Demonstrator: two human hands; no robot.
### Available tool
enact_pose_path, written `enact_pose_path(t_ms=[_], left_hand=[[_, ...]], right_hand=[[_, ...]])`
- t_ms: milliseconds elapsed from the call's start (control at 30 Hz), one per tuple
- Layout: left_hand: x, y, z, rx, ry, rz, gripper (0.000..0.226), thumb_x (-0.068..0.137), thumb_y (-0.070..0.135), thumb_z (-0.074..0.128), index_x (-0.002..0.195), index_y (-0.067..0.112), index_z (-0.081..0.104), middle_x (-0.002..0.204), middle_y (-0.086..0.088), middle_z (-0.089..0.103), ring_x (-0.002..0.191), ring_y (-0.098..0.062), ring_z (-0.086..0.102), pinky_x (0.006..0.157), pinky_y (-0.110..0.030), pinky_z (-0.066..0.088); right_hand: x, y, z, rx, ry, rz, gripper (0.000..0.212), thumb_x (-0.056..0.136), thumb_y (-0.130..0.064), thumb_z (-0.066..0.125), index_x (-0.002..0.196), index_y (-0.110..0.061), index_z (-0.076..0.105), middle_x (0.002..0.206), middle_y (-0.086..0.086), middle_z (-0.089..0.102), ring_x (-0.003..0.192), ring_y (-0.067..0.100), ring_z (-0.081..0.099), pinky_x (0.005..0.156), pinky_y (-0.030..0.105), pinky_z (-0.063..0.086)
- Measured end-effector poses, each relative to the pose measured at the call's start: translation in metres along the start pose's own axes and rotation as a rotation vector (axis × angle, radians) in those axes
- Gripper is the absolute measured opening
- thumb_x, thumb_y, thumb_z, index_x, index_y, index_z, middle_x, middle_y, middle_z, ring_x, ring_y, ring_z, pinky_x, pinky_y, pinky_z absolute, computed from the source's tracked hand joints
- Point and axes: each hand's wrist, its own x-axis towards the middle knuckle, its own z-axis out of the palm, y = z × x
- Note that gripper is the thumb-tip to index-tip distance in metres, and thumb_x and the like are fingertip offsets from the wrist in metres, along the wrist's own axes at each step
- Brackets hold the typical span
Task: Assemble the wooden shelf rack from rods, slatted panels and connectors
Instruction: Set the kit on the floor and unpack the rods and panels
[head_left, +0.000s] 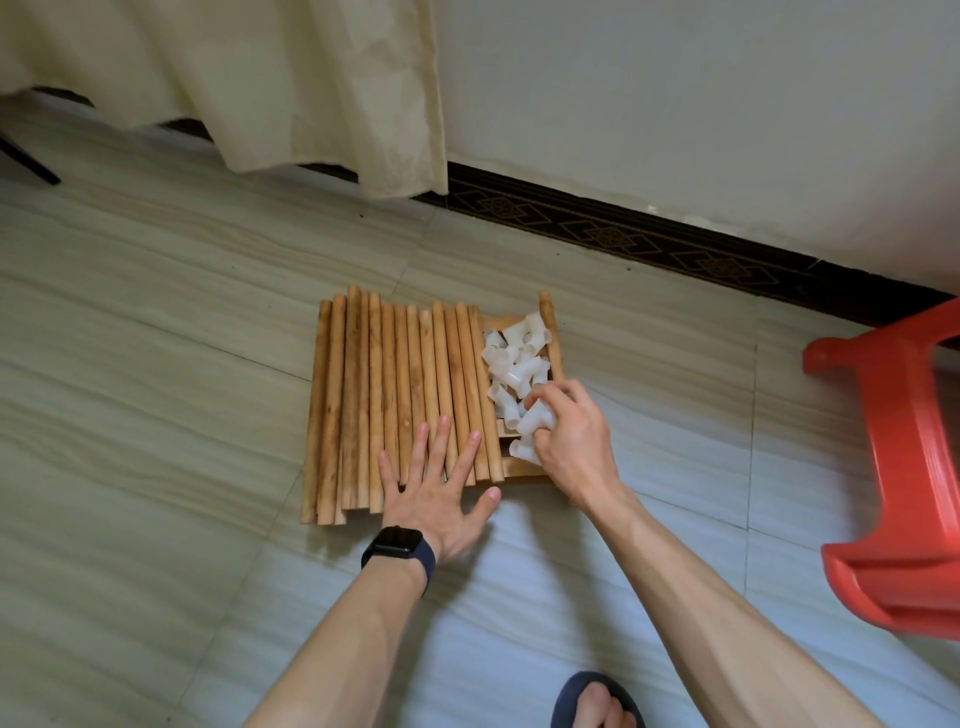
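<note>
Several wooden rods (395, 395) lie side by side on the tiled floor, resting on a slatted wooden panel (524, 467) whose right part shows beneath them. A heap of white plastic connectors (511, 358) sits on that panel to the right of the rods. My left hand (441, 483), fingers spread, lies flat on the near ends of the rods. My right hand (571, 436) is closed around one white connector (535, 418) at the near end of the heap. One more rod (545, 312) lies along the panel's right edge.
A red plastic stool (893, 467) lies tipped on the floor at the right. A cream curtain (291, 83) hangs at the back left above a dark patterned skirting (623, 234). My sandalled foot (597, 701) shows at the bottom edge.
</note>
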Motion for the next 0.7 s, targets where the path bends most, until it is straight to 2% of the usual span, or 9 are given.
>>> enact_pose_path(t_ms=[67,133,167,267,367,433,500,600,700], left_hand=[[-0.001,-0.001,0.000,0.006,-0.014,-0.004,0.075,0.093,0.076,0.009,0.144,0.046,-0.037,0.145,0.008,-0.056,0.137,-0.019,-0.049,0.115,-0.064,-0.019],[-0.001,-0.002,0.001,0.012,-0.020,-0.006,0.075,0.093,0.076,0.008,0.144,0.045,-0.037,0.145,0.008,-0.056,0.137,-0.020,-0.048,0.115,-0.065,-0.019],[-0.002,-0.003,0.001,0.011,-0.020,-0.007,0.075,0.092,0.077,0.008,0.144,0.045,-0.037,0.145,0.008,-0.056,0.138,-0.020,-0.048,0.115,-0.064,-0.019],[-0.002,-0.005,0.001,0.003,-0.011,-0.007,0.075,0.092,0.077,0.007,0.144,0.046,-0.036,0.145,0.008,-0.056,0.138,-0.020,-0.047,0.115,-0.063,-0.021],[-0.003,-0.005,0.000,-0.004,-0.003,0.003,0.076,0.092,0.077,0.009,0.145,0.045,-0.035,0.143,0.009,-0.057,0.138,-0.020,-0.047,0.111,-0.061,-0.026],[-0.004,-0.004,-0.001,-0.004,-0.003,0.003,0.077,0.092,0.077,0.010,0.145,0.045,-0.034,0.141,0.010,-0.059,0.137,-0.019,-0.049,0.104,-0.058,-0.032],[-0.003,-0.002,-0.003,0.009,-0.018,0.001,0.077,0.091,0.078,0.009,0.145,0.045,-0.035,0.139,0.009,-0.060,0.136,-0.019,-0.049,0.101,-0.057,-0.034],[-0.003,0.000,-0.006,0.025,-0.034,0.000,0.076,0.091,0.078,0.008,0.140,0.045,-0.040,0.141,0.007,-0.059,0.136,-0.021,-0.048,0.111,-0.062,-0.025],[-0.003,0.002,-0.005,0.018,-0.037,0.008,0.077,0.091,0.078,0.009,0.140,0.045,-0.039,0.141,0.007,-0.059,0.136,-0.022,-0.048,0.114,-0.063,-0.021]], right_hand=[[-0.002,0.000,-0.009,0.102,0.038,0.095,0.042,0.071,0.009,0.056,0.094,-0.025,0.068,0.110,-0.007,0.058,0.096,0.010,0.054,0.078,0.006,0.037],[-0.008,0.007,-0.017,0.249,0.121,0.259,0.041,0.072,0.006,0.060,0.086,-0.032,0.067,0.104,-0.008,0.061,0.089,0.006,0.056,0.072,0.004,0.038],[-0.012,0.014,-0.021,0.327,0.162,0.338,0.039,0.072,0.003,0.062,0.084,-0.034,0.067,0.101,-0.009,0.063,0.088,0.005,0.059,0.073,0.008,0.042],[-0.030,0.053,-0.031,0.458,0.258,0.519,0.032,0.072,-0.005,0.065,0.084,-0.034,0.069,0.091,-0.005,0.068,0.082,0.018,0.068,0.078,0.039,0.059],[-0.055,0.093,-0.046,0.279,0.302,0.631,0.028,0.076,-0.006,0.063,0.088,-0.031,0.067,0.098,0.001,0.067,0.094,0.024,0.065,0.081,0.030,0.048],[-0.075,0.117,-0.051,0.140,0.282,0.634,0.030,0.080,0.000,0.060,0.096,-0.025,0.067,0.110,0.005,0.061,0.098,0.023,0.058,0.079,0.019,0.033],[-0.092,0.133,-0.052,0.045,0.243,0.632,0.032,0.082,0.002,0.059,0.104,-0.020,0.067,0.121,0.005,0.055,0.107,0.024,0.054,0.084,0.017,0.030],[-0.102,0.147,-0.049,-0.190,0.073,0.618,0.042,0.086,-0.008,0.057,0.125,-0.024,0.061,0.153,0.006,0.035,0.141,0.034,0.029,0.110,0.035,0.027],[-0.102,0.145,-0.053,-0.291,-0.111,0.690,0.060,0.090,-0.023,0.053,0.146,-0.040,0.038,0.167,-0.005,-0.001,0.152,0.028,-0.007,0.117,0.059,0.014]])
